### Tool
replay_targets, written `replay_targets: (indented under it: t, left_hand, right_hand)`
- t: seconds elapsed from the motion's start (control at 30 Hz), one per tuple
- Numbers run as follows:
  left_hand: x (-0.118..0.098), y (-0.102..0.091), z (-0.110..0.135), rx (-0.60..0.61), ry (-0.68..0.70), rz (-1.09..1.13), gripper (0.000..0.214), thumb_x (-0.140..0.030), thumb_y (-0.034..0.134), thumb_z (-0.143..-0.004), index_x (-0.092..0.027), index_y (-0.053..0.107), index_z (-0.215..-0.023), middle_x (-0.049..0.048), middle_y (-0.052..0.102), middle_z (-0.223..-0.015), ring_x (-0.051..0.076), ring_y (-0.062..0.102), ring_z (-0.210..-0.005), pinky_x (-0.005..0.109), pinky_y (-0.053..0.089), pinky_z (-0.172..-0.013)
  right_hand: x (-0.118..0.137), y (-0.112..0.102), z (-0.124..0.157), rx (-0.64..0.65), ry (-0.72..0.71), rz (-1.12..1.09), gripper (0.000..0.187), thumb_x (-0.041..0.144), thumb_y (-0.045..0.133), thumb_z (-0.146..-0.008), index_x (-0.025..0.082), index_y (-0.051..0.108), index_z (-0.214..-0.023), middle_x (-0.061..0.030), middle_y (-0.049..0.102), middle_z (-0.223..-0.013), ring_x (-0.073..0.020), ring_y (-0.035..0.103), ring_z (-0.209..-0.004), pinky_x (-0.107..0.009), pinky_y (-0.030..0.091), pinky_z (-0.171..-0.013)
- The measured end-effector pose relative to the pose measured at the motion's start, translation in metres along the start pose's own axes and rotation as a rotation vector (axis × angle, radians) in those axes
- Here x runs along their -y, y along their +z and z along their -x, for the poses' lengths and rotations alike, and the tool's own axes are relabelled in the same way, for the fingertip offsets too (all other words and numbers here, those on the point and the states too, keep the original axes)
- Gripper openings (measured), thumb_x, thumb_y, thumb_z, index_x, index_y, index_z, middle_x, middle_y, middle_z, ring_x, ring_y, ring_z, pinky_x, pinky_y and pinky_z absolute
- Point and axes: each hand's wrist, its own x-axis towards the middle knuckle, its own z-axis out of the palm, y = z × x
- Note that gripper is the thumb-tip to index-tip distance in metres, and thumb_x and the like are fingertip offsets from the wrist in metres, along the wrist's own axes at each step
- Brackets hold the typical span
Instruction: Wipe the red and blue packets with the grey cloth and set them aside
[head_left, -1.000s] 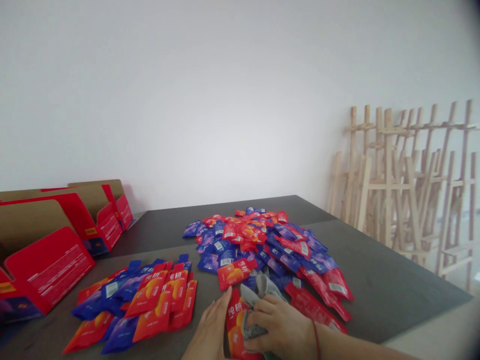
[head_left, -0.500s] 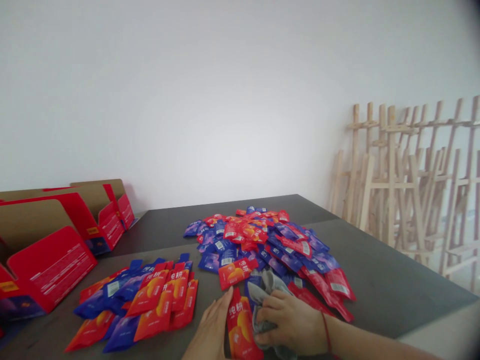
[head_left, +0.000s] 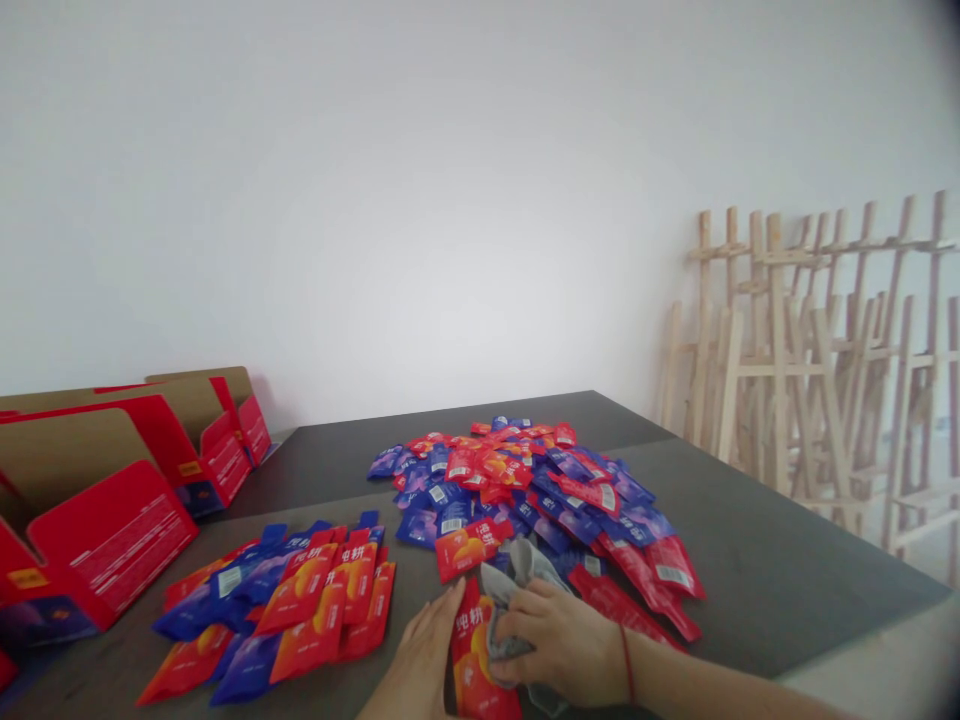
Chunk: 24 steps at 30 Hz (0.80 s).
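A red pouch (head_left: pixel 469 675) with orange fruit printed on it lies flat at the table's near edge. Along its left side rests my left hand (head_left: pixel 420 645), fingers stretched out and touching the pouch's edge. My right hand (head_left: pixel 559 640) is closed around a grey cloth (head_left: pixel 502 590) that presses on the pouch's right part and covers some of its print. Just beyond both hands spreads a pile of red and blue pouches (head_left: pixel 517 475), one red pouch (head_left: pixel 472 548) lying at its near side.
On the left, a smaller group of red and blue pouches (head_left: pixel 300 590) lies overlapped on the dark table (head_left: pixel 750 570). Open red cartons (head_left: pixel 112 540) with brown insides stand at the far left. Wooden easels (head_left: pixel 776 370) lean near the white wall beyond the table's right side.
My right hand has shifted left with the cloth, which now covers more of the pouch. My left hand stays at the pouch's edge. The view has turned slightly.
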Motion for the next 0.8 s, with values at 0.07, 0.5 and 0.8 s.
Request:
replay_targets:
  t: [0.07, 0.5, 0.8]
  left_hand:
    - [-0.007, -0.007, -0.001, 0.033, 0.028, -0.022, 0.118, -0.029, 0.088, -0.054, -0.016, 0.029, -0.155, 0.0209, 0.032, -0.161, 0.037, 0.029, -0.149, 0.056, 0.024, -0.122]
    - [-0.098, -0.024, -0.022, 0.192, -0.037, -0.385, 0.068, -0.014, 0.074, -0.056, -0.015, 0.066, -0.124, 0.0236, 0.055, -0.141, 0.044, 0.061, -0.119, 0.058, 0.053, -0.094]
    - [-0.041, -0.027, 0.008, -0.258, -0.019, -0.056, 0.03, -0.012, 0.043, -0.08, -0.024, 0.059, -0.102, 0.0101, 0.057, -0.13, 0.023, 0.066, -0.109, 0.038, 0.055, -0.096]
  right_hand:
    - [0.0, 0.001, 0.01, 0.005, -0.008, -0.03, 0.026, 0.035, 0.047, -0.103, 0.034, 0.06, -0.126, -0.0026, 0.063, -0.123, -0.0209, 0.053, -0.1, -0.037, 0.035, -0.082]
    - [-0.017, 0.021, -0.01, -0.036, 0.579, -0.089, 0.029, 0.024, 0.053, -0.096, 0.034, 0.067, -0.119, -0.0044, 0.064, -0.116, -0.0258, 0.053, -0.107, -0.039, 0.04, -0.088]
    - [-0.016, 0.022, -0.007, -0.075, 0.537, -0.084, 0.032, 0.018, 0.054, -0.093, 0.034, 0.067, -0.118, -0.0033, 0.064, -0.116, -0.0242, 0.052, -0.107, -0.039, 0.041, -0.091]
